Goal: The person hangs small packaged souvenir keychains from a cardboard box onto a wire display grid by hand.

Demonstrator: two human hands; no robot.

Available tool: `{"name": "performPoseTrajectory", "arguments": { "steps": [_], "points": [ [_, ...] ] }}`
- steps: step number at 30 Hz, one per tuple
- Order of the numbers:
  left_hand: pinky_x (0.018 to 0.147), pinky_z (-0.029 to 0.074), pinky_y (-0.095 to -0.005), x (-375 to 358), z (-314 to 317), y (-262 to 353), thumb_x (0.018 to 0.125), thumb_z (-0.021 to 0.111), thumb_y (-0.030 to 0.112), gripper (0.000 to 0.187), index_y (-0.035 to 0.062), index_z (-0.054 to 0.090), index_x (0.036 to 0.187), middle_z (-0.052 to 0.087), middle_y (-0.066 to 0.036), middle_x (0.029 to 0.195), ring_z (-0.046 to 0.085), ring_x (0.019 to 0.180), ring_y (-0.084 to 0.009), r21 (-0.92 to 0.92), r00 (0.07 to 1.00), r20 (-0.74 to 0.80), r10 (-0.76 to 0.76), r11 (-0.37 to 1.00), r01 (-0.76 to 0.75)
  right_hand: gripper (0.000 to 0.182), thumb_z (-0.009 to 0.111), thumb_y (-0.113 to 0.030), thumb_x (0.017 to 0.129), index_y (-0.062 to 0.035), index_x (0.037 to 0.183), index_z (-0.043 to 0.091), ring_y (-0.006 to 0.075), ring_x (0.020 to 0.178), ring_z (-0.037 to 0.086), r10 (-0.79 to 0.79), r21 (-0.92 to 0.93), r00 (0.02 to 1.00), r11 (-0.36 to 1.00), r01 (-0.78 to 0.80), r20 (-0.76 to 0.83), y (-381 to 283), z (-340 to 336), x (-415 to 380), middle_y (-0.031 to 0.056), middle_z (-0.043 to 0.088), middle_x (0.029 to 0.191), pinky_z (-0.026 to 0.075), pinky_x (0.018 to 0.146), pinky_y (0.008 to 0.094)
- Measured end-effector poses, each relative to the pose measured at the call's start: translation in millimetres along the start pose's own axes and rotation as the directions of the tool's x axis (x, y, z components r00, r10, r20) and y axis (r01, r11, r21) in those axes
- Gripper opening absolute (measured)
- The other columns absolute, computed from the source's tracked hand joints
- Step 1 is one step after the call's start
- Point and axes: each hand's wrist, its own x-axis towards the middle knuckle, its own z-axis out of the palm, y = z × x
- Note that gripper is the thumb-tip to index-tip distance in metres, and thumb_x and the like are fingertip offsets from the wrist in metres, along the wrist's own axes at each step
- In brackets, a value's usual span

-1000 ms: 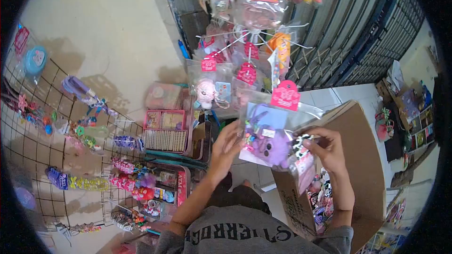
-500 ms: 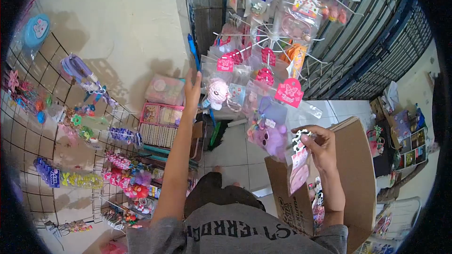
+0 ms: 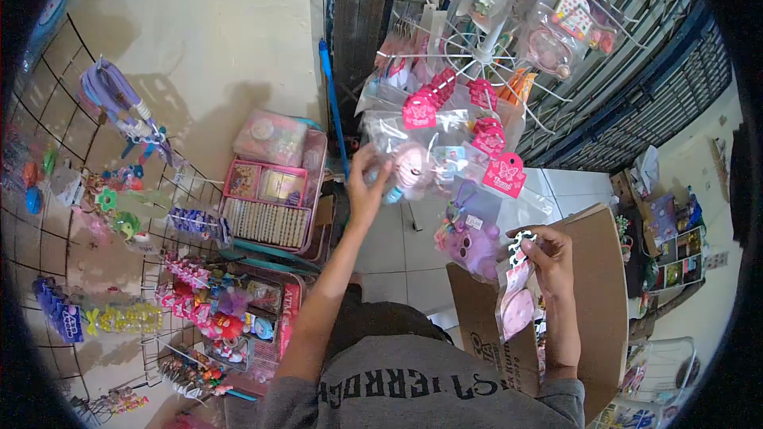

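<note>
My left hand [image 3: 367, 191] is at the left edge of a clear packet holding a pink, fluffy hair accessory [image 3: 412, 165] under a pink header card. Its thumb and fingers are curled in on the plastic. In my right hand [image 3: 550, 260] is a slim packet with a black-and-white cow-print card and a pink rounded item [image 3: 518, 311], pinched near its top. Just left of that hangs a packet with a purple fluffy bear-like item [image 3: 470, 248], its pink header card [image 3: 505, 173] above. These hanging packets are on a white wire display rack [image 3: 486, 54].
An opened cardboard box [image 3: 592, 294] stands at my right, beneath the right hand. To the left, a wire grid [image 3: 67, 199] carries hair accessories, with a pink organizer box [image 3: 266, 195] beside it. A folding metal gate [image 3: 628, 103] is behind the rack.
My left hand has moved down and right, from open beside the blue pole onto the packet's edge. That packet has shifted right. My right hand keeps its packet, and the view has turned slightly.
</note>
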Motion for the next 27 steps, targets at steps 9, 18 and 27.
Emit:
{"name": "performPoseTrajectory", "arguments": {
  "steps": [9, 18, 27],
  "points": [
    [0.066, 0.04, -0.029, -49, 33, 10, 0.065, 0.062, 0.01, 0.038, 0.0024, 0.045, 0.098, 0.053, -0.01, 0.084, 0.052, 0.075, -0.019, 0.07, 0.993, 0.055, 0.106, 0.992, -0.109, 0.013, 0.057, 0.003, 0.066, 0.0007, 0.079, 0.058, 0.0035, 0.051, 0.046, 0.092, -0.1, 0.996, 0.991, -0.092, -0.001, 3, -7, 11, 0.006, 0.058, 0.072, 0.033, 0.044, 0.0161],
    [0.063, 0.04, -0.0274, -56, 44, 16, 0.067, 0.057, 0.0, 0.029, 0.0016, 0.046, 0.093, 0.054, -0.01, 0.078, 0.053, 0.07, -0.0183, 0.031, 0.998, 0.046, 0.033, 0.999, -0.034, 0.008, 0.055, 0.003, 0.068, 0.0, 0.076, 0.056, 0.0073, 0.058, 0.051, 0.166, 0.08, 0.982, 0.981, -0.174, 0.092, 6, -14, 44, 0.0022, 0.056, 0.068, 0.04, 0.05, 0.0181],
    [0.064, 0.039, -0.0258, -52, 44, 18, 0.075, 0.048, 0.007, 0.015, 0.001, 0.047, 0.089, 0.053, -0.009, 0.077, 0.051, 0.071, -0.015, -0.051, 0.999, 0.013, -0.045, 0.998, 0.045, 0.007, 0.056, 0.001, 0.068, -0.0006, 0.076, 0.056, 0.0071, 0.055, 0.05, 0.196, 0.054, 0.98, 0.979, -0.198, 0.041, 29, -24, 56, 0.0022, 0.054, 0.065, 0.039, 0.048, 0.018]
  ]
}}
